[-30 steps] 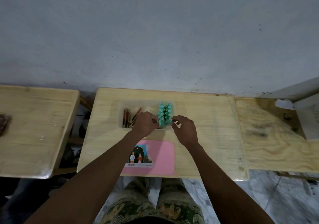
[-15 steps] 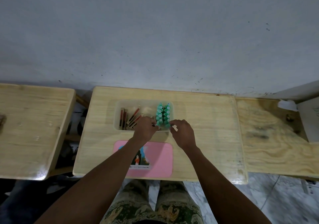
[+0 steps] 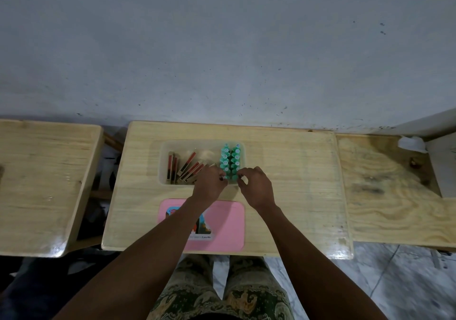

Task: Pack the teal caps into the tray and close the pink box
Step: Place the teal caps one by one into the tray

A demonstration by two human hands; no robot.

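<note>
A clear tray (image 3: 164,161) sits at the back of the middle wooden desk. Two upright rows of teal caps (image 3: 230,158) fill its right side. Several red and black sticks (image 3: 185,166) lie in its left side. My left hand (image 3: 209,184) and my right hand (image 3: 256,186) meet at the near end of the teal rows, fingertips pinched against the nearest caps. What the fingers hold is too small to make out. The pink lid (image 3: 227,223), with a picture sticker, lies flat near the desk's front edge, partly under my left forearm.
The middle desk (image 3: 291,184) stands against a grey wall. Another wooden desk (image 3: 42,184) is at the left with a gap between them, and a rougher plywood top (image 3: 385,191) adjoins on the right. A crumpled white scrap (image 3: 410,143) lies at the far right.
Both hands have stayed at the near end of the teal rows, with the fingertips closing slightly tighter around the nearest caps. The view has shifted a little.
</note>
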